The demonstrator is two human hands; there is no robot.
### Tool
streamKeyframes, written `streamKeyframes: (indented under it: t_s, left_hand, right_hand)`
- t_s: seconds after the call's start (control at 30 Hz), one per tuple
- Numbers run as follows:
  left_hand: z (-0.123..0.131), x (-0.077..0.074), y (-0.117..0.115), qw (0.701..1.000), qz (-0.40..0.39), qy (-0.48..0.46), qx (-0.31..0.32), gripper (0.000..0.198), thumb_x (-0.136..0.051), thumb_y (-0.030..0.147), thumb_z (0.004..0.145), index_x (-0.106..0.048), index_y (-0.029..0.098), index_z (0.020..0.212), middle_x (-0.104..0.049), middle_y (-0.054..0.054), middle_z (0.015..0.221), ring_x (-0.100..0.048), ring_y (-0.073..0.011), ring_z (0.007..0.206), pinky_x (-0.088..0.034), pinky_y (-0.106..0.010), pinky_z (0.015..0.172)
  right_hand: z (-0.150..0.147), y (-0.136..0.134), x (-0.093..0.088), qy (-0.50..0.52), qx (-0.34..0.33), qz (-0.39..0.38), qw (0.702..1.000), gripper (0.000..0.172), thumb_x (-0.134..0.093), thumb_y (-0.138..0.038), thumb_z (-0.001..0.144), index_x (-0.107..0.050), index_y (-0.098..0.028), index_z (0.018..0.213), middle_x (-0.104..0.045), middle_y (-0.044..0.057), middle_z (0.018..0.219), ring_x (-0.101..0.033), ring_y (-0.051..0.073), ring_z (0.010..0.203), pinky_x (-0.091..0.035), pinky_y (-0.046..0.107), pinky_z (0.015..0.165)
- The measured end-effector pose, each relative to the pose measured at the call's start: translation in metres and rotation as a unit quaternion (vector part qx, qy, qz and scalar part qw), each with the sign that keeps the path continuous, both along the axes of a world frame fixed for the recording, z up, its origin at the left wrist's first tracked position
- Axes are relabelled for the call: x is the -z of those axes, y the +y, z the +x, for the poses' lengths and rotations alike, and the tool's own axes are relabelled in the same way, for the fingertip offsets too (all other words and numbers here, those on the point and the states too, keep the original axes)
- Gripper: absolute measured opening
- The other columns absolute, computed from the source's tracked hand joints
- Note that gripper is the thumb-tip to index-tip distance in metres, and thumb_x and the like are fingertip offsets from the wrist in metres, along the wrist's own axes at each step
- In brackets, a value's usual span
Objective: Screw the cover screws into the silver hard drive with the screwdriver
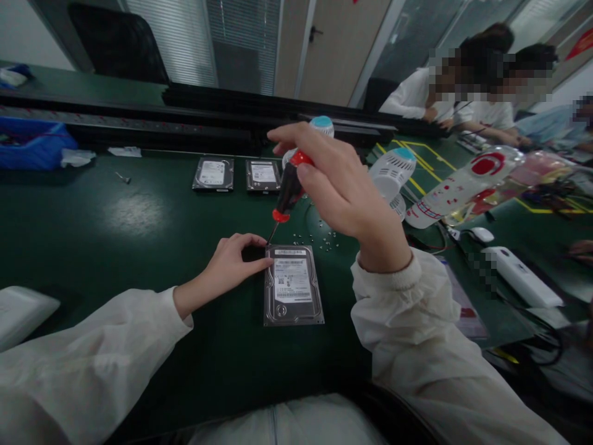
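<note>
A silver hard drive point(293, 285) lies label up on the green table in front of me. My left hand point(231, 262) rests at its top left corner, thumb and forefinger curved against the edge, steadying it. My right hand point(336, 182) is closed round a screwdriver point(290, 188) with a black and red handle, held upright. Its tip touches the drive's top left corner, just beside my left fingertips. Several small loose screws point(319, 238) lie on the table just beyond the drive.
Two more hard drives point(214, 173) point(262, 175) lie farther back. A white fan point(391, 176) with a teal cap, a plastic bottle point(463, 185) and a white device point(521, 278) stand at the right. Blue bin point(28, 145) at far left. Other people sit at the back right.
</note>
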State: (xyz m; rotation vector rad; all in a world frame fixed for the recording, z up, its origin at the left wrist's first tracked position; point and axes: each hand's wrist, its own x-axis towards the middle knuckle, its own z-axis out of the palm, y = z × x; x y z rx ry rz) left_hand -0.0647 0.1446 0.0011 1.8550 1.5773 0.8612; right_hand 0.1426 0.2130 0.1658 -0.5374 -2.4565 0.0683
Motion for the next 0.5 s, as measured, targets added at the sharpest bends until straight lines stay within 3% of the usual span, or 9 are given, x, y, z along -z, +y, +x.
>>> streamKeyframes:
  t_s: [0.1, 0.2, 0.27, 0.37, 0.43, 0.5]
  left_hand:
    - [-0.0002, 0.0006, 0.0002, 1.0, 0.004, 0.001, 0.005, 0.044, -0.075, 0.056, 0.084, -0.073, 0.024, 0.114, -0.075, -0.007, 0.116, -0.067, -0.0308, 0.109, -0.048, -0.052, 0.101]
    - [-0.0001, 0.0003, 0.0, 1.0, 0.001, 0.006, 0.004, 0.045, -0.074, 0.056, 0.084, -0.073, 0.024, 0.115, -0.075, -0.008, 0.117, -0.066, -0.0315, 0.111, -0.047, -0.053, 0.103]
    - [0.0, -0.0003, -0.0003, 1.0, -0.001, 0.008, 0.002, 0.045, -0.074, 0.057, 0.084, -0.072, 0.024, 0.114, -0.074, -0.008, 0.117, -0.066, -0.0318, 0.111, -0.047, -0.054, 0.103]
    - [0.0001, -0.0015, -0.001, 1.0, -0.004, 0.009, 0.001, 0.045, -0.075, 0.057, 0.083, -0.072, 0.025, 0.114, -0.074, -0.007, 0.117, -0.066, -0.0315, 0.11, -0.047, -0.053, 0.102]
    - [0.0003, -0.0025, -0.0012, 1.0, -0.006, 0.008, 0.002, 0.044, -0.075, 0.056, 0.084, -0.072, 0.025, 0.115, -0.074, -0.007, 0.117, -0.066, -0.0314, 0.11, -0.048, -0.053, 0.102]
    - [0.0006, -0.0033, -0.0013, 1.0, -0.005, 0.008, 0.007, 0.043, -0.074, 0.055, 0.085, -0.072, 0.025, 0.115, -0.074, -0.007, 0.116, -0.066, -0.0312, 0.109, -0.047, -0.053, 0.103]
  right_hand:
    - [-0.0023, 0.0, 0.0016, -0.004, 0.064, 0.025, 0.998, 0.041, -0.035, -0.043, 0.107, -0.058, -0.018, 0.131, -0.074, 0.004, 0.098, -0.07, 0.018, 0.088, -0.05, 0.032, 0.083]
    - [-0.0042, -0.002, 0.0022, -0.013, 0.131, 0.05, 0.99, 0.05, -0.036, -0.057, 0.105, -0.064, -0.017, 0.115, -0.067, 0.003, 0.075, -0.064, 0.02, 0.07, -0.044, 0.036, 0.071]
    - [-0.0039, -0.0033, 0.0017, -0.014, 0.098, 0.028, 0.995, 0.048, -0.03, -0.052, 0.107, -0.061, -0.016, 0.116, -0.071, 0.006, 0.089, -0.067, 0.021, 0.081, -0.045, 0.036, 0.075]
    - [-0.003, -0.0031, 0.0011, 0.005, 0.001, -0.011, 1.0, 0.036, -0.03, -0.038, 0.107, -0.054, -0.018, 0.125, -0.067, 0.009, 0.123, -0.067, 0.021, 0.108, -0.05, 0.035, 0.094]
    - [-0.0037, -0.0015, 0.0019, 0.006, 0.005, -0.011, 1.0, 0.036, -0.034, -0.044, 0.106, -0.054, -0.021, 0.124, -0.069, 0.007, 0.117, -0.068, 0.02, 0.103, -0.052, 0.034, 0.095]
    - [-0.0056, 0.0012, 0.004, 0.0, 0.062, 0.006, 0.998, 0.043, -0.039, -0.058, 0.103, -0.058, -0.023, 0.119, -0.071, 0.004, 0.092, -0.068, 0.02, 0.083, -0.054, 0.035, 0.084]
